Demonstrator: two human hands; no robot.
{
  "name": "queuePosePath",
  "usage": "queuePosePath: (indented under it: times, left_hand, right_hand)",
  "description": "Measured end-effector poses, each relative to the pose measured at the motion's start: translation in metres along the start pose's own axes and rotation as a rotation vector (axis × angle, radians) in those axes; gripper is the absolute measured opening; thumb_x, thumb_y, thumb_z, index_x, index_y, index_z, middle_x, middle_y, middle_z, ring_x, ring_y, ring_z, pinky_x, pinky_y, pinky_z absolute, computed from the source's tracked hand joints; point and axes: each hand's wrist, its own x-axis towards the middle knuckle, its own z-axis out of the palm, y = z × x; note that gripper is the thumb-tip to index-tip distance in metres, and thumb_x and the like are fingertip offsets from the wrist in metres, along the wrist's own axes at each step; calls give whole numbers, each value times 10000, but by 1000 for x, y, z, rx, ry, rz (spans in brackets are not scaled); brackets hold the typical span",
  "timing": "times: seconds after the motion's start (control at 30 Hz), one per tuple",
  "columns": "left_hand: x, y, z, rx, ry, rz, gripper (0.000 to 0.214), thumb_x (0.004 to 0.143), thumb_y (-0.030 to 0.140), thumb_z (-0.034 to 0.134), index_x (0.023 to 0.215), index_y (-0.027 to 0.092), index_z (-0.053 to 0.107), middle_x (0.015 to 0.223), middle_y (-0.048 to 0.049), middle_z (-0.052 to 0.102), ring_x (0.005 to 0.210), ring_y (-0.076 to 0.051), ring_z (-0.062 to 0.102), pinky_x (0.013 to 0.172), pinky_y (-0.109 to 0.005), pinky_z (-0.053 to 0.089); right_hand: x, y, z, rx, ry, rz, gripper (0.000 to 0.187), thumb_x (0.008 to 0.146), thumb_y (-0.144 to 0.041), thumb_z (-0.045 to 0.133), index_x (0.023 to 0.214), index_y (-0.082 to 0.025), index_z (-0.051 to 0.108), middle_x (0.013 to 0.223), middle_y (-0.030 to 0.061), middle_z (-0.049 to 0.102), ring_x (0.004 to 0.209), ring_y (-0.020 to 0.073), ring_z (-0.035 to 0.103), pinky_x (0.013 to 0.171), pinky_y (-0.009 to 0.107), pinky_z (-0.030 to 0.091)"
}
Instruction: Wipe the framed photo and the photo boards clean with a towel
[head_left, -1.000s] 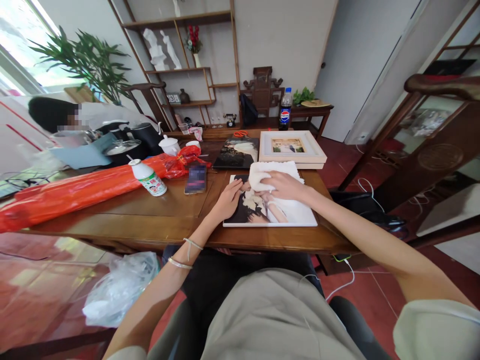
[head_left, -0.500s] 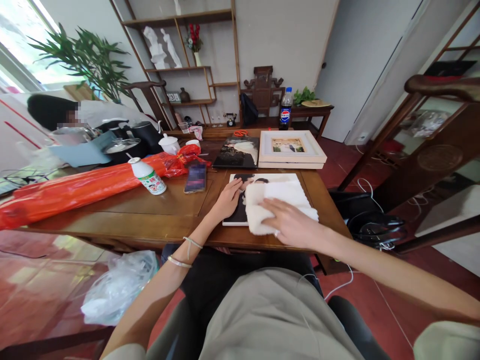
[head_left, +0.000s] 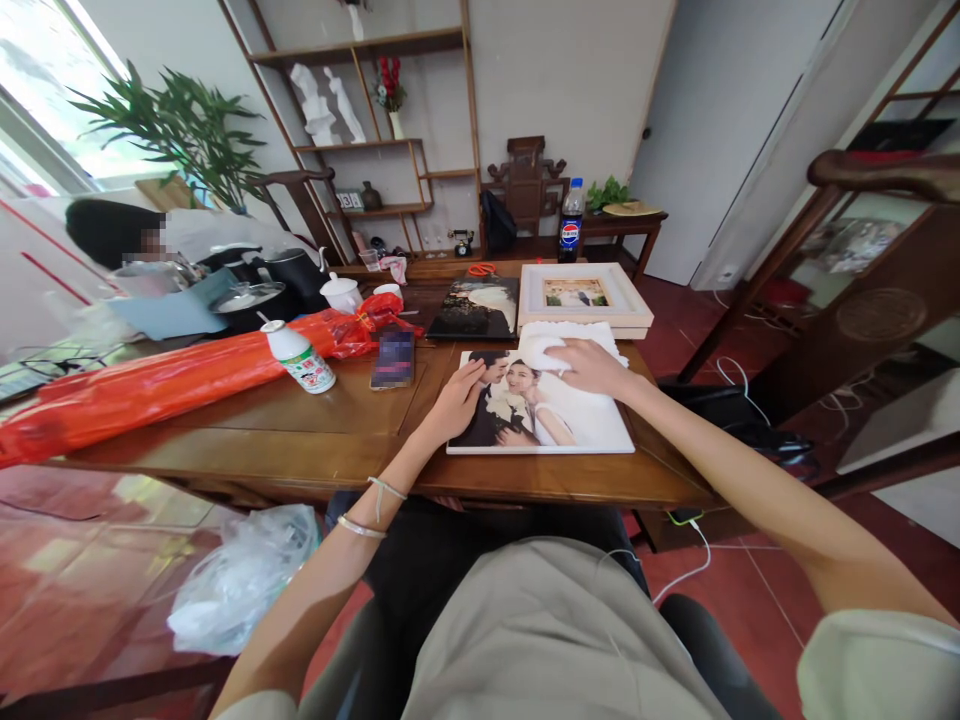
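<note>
A photo panel (head_left: 589,428), printed with a couple in wedding dress, lies flat on the wooden table (head_left: 360,440) in front of me. My left hand (head_left: 453,404) rests flat on its left side, fingers stretched out over the dark part of the print. Near the panel's far right corner, my right hand (head_left: 596,368) presses a white cloth (head_left: 541,352) against the surface, its fingers bent into the fabric. Part of the cloth spreads past the far edge, towards a white picture frame (head_left: 637,305). Beside that frame lies a dark photo panel (head_left: 450,315).
To the left are a phone (head_left: 392,360), a white bottle with a straw (head_left: 301,358) and a long red plastic-wrapped bundle (head_left: 187,375). A cola bottle (head_left: 570,225) stands behind the frame. Another person (head_left: 112,230) is at the far left. A plastic bag (head_left: 244,580) hangs below the table.
My right hand has slid the cloth away from me, from the panel's near middle to its far right edge, uncovering the faces and dress. My left hand has stayed in place.
</note>
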Motion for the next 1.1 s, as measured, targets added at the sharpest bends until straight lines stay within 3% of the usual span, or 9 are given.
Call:
queuePosePath:
  times: [0.1, 0.2, 0.37, 0.47, 0.53, 0.63, 0.77, 0.97, 1.1]
  left_hand:
    - [0, 1, 0, 3, 3, -4, 427, 907, 232, 340, 1270, 103, 524, 1382, -147, 484, 1320, -218, 403, 1125, -410, 284]
    - [0, 1, 1, 7, 7, -3, 428, 910, 235, 338, 1270, 98, 525, 1378, -150, 487, 1317, -218, 407, 1125, -408, 286]
    - [0, 2, 0, 8, 6, -2, 422, 915, 242, 348, 1285, 128, 515, 1380, -128, 491, 1322, -213, 399, 1125, -422, 285]
    - [0, 3, -1, 3, -1, -4, 426, 913, 236, 350, 1287, 112, 510, 1386, -140, 482, 1325, -216, 395, 1126, -423, 280]
    - [0, 3, -2, 1, -11, -3, 427, 913, 238, 351, 1289, 106, 507, 1391, -144, 475, 1327, -214, 392, 1127, -416, 278]
    - [0, 3, -2, 5, -18, -4, 428, 915, 245, 351, 1290, 108, 505, 1392, -142, 473, 1332, -206, 386, 1131, -400, 272]
    - [0, 2, -2, 4, -10, 8, 427, 912, 235, 344, 1279, 95, 513, 1383, -149, 482, 1333, -208, 384, 1133, -398, 269]
    - [1, 2, -1, -9, -12, 0, 420, 909, 230, 336, 1271, 131, 524, 1393, -123, 478, 1337, -207, 380, 1131, -413, 272]
    - [1, 3, -1, -7, -9, -4, 422, 907, 230, 340, 1269, 123, 528, 1389, -128, 482, 1336, -210, 381, 1132, -409, 272]
  right_hand:
    - [4, 5, 1, -3, 10, 24, 337, 873, -242, 434, 1134, -146, 625, 1001, 144, 652, 876, 270, 590, 736, 342, 410]
    - [-6, -10, -3, 20, 1, -35, 332, 817, -154, 457, 1089, -147, 645, 1044, 142, 647, 931, 263, 589, 782, 351, 424]
    - [-55, -75, -15, 126, 12, -202, 382, 693, -80, 519, 1032, -164, 676, 1348, 157, 499, 1229, 297, 453, 997, 452, 359]
    - [-86, -112, -22, 183, -18, -306, 385, 663, -93, 559, 1020, -163, 683, 1397, 153, 452, 1309, 311, 364, 1080, 479, 267]
    - [-97, -121, -25, 218, -38, -349, 377, 659, -104, 570, 1009, -181, 686, 1407, 128, 447, 1326, 304, 340, 1091, 472, 256]
    - [-92, -109, -27, 250, -33, -312, 379, 663, -91, 542, 1003, -193, 678, 1360, 109, 501, 1276, 278, 412, 1040, 443, 330]
    - [-62, -62, -24, 167, -73, -132, 330, 711, -81, 478, 962, -180, 669, 1022, 106, 656, 967, 255, 588, 805, 364, 443]
    - [-32, 9, -8, 47, -6, 44, 313, 807, -161, 438, 1054, -144, 629, 915, 122, 647, 842, 260, 576, 707, 314, 398]
    - [-30, 21, 0, 44, 25, 122, 326, 770, -113, 425, 1021, -141, 630, 877, 110, 653, 815, 256, 582, 693, 314, 406]
